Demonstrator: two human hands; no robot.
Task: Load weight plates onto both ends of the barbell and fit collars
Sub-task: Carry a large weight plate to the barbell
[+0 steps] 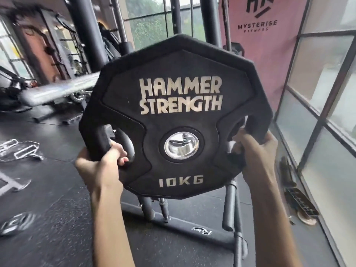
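Observation:
A black 10 kg weight plate marked HAMMER STRENGTH fills the middle of the view, upright and facing me, with a shiny steel centre hole. My left hand grips its lower left handle slot. My right hand grips the lower right slot. The silver barbell sleeve runs in from the left, blurred, and its end is hidden behind the plate's left edge. No collar can be made out.
A black rack upright stands behind the plate, and its base frame lies on the rubber floor below. Glass wall panels close off the right side. A small plate and white-edged gear lie on the floor at left.

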